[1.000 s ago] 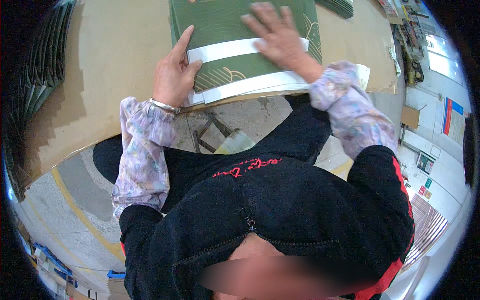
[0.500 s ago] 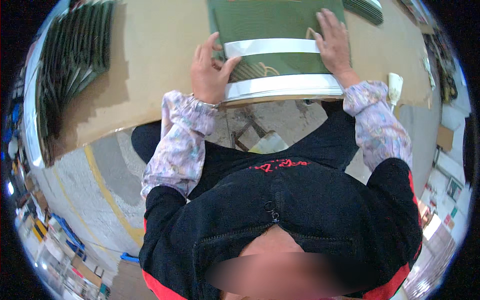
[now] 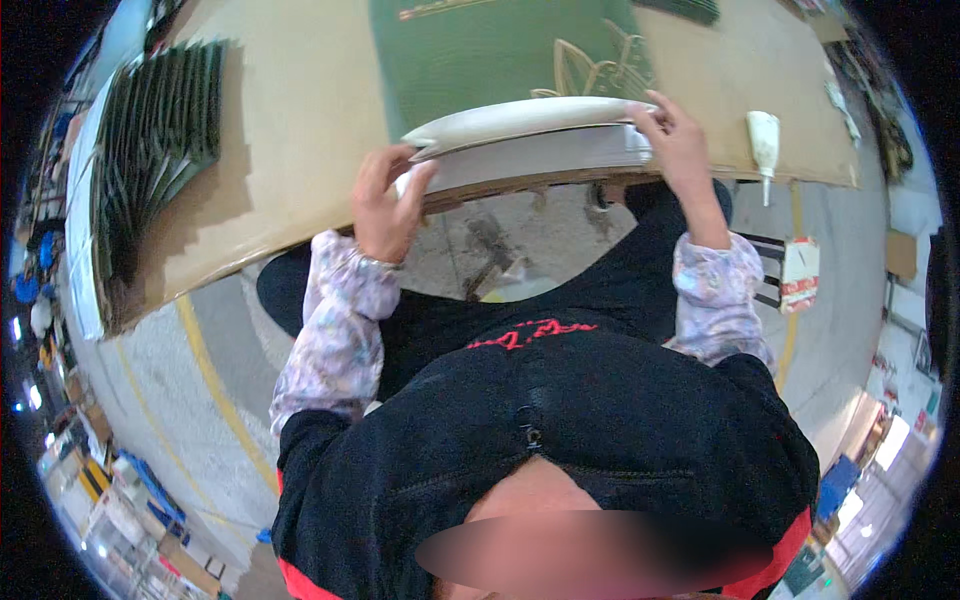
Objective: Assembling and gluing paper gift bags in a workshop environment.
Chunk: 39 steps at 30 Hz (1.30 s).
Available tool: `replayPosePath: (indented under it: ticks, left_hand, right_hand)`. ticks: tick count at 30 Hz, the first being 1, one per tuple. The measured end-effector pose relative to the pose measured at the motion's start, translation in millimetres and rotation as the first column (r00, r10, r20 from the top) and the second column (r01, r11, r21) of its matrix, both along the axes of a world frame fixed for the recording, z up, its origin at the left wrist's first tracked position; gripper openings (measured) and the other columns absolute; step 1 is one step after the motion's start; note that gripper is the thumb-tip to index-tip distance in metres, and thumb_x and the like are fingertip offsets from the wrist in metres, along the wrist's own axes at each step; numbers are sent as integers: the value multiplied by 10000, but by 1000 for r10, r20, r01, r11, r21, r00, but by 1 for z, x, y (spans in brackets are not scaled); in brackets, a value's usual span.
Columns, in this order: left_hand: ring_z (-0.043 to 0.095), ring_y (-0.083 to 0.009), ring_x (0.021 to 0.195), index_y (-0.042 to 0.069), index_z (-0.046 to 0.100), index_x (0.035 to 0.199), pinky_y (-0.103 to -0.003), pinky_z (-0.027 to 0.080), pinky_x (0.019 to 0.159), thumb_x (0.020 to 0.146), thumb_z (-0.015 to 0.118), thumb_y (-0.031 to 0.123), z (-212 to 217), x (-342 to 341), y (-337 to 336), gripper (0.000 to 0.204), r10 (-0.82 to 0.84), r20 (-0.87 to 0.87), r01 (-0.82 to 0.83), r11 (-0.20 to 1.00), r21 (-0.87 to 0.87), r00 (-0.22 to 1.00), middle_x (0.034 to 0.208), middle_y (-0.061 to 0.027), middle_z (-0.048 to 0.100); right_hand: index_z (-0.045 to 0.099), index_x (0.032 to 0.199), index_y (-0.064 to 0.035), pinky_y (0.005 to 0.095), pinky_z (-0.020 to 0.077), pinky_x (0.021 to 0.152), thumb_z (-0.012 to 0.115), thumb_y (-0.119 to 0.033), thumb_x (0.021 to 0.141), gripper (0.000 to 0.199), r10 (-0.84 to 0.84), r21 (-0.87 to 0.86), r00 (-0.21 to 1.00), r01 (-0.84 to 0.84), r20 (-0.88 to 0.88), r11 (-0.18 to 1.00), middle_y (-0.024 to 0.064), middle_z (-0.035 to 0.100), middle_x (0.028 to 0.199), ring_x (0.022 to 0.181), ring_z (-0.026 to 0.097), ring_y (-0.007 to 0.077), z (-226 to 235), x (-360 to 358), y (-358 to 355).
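Note:
A green printed paper sheet point(image 3: 480, 60) with gold line drawings lies in front of me on the table. Its near part is lifted and curled, so a white band point(image 3: 530, 118) bows upward. Beneath it, more white-edged sheets point(image 3: 530, 165) are stacked at the table's near edge. At the left end of the curled band, my left hand point(image 3: 385, 205) pinches the corner between thumb and fingers. My right hand point(image 3: 680, 150) is closed on the band's right end, fingertips on top.
Dark green folded paper pieces point(image 3: 160, 140) stand fanned in a row at the table's left. A white squeeze bottle point(image 3: 764, 140) with a thin nozzle lies at the right near edge of the brown table point(image 3: 290, 120). More dark green pieces point(image 3: 690, 8) lie at the far right.
My hands, flat or loosely resting on the sheet before, have come nearer and now hold its white band's ends. The band has risen and curled toward me.

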State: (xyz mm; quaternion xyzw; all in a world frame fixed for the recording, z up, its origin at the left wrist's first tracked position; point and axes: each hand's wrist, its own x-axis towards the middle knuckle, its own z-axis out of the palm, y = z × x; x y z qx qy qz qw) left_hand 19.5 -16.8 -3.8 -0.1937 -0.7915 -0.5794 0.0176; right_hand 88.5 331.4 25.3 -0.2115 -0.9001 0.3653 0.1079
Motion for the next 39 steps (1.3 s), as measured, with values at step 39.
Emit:
replayPosePath:
  ticks: [39]
  left_hand:
    - [576,-298,662,12,566,704,-411,447,652,762,673,292,43,1,49,304,-1,-328,-130,917,-378,945,684,-133,560]
  right_hand:
    - [642,1089,11,407,506,824,738,-247,760,429,32,340,940,-154,339,928,235,684,967,933,667,347,1,-42,41]
